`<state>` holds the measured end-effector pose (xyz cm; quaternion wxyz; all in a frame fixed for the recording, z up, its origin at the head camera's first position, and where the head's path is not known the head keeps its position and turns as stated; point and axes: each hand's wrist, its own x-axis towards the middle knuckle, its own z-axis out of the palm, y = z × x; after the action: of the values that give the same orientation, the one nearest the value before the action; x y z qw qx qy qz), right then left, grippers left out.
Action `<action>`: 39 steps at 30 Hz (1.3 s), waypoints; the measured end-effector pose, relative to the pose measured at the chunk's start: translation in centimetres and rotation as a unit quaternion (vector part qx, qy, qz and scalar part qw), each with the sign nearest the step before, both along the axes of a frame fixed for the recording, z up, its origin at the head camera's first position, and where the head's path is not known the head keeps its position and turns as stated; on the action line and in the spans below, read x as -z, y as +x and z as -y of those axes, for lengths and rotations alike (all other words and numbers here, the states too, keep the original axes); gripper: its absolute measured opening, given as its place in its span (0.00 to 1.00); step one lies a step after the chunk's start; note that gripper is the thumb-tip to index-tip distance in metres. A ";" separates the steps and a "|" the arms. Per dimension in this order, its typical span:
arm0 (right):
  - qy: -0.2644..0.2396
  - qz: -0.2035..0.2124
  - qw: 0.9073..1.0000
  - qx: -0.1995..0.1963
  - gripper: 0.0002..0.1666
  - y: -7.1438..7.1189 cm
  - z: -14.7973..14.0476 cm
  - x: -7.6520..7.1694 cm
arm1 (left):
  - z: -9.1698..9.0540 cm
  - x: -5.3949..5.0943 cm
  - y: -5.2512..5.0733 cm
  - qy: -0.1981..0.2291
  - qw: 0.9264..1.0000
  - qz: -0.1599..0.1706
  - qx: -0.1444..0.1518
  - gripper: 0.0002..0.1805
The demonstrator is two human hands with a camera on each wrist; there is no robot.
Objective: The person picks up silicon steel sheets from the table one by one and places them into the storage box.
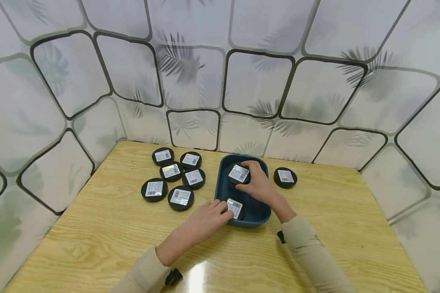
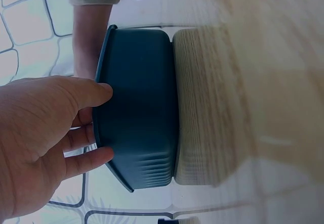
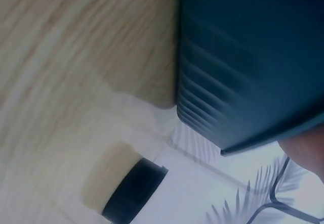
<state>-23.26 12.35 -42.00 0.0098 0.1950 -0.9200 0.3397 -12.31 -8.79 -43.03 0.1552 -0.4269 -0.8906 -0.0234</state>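
Observation:
A dark blue bin (image 1: 254, 223) holds two black round discs with white labels. My right hand (image 1: 259, 184) grips the far disc (image 1: 238, 173) between thumb and fingers. At the bin's near left side, my left hand (image 1: 204, 223) reaches over the rim, its fingers and thumb around the edge of the near disc (image 1: 235, 208). In the left wrist view the left hand (image 2: 45, 133) bends over the rim of the bin (image 2: 136, 102), and its disc is hidden. The right wrist view has the bin's outer wall (image 3: 243, 57) and only a bit of the right hand (image 3: 308, 150).
Several labelled black discs, one of them a front one (image 1: 181, 198), lie on the wooden table (image 1: 106, 228) left of the bin. Another disc (image 1: 285, 178) lies right of it, seen also as a dark disc (image 3: 134, 191) in the right wrist view. Patterned fabric walls (image 1: 256, 81) surround the table.

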 end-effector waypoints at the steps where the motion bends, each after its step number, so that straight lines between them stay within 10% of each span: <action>1: -0.005 -0.003 1.000 -0.001 0.45 0.0 0.1 0.2 | 0.0 0.0 0.0 0.000 1.000 0.002 0.000 0.08; 14: -0.041 -0.043 0.998 0.017 0.45 -0.5 1.6 2.1 | 0.0 -0.1 0.1 -0.008 1.000 0.015 -0.004 0.08; 39: -0.032 0.001 0.999 0.042 0.43 -1.8 2.5 2.0 | 0.1 -0.1 0.0 -0.005 1.000 0.010 -0.003 0.08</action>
<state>-25.06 9.87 -44.02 0.0295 0.1554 -0.9159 0.3689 -12.29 -8.87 -42.92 0.1441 -0.4250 -0.8934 -0.0228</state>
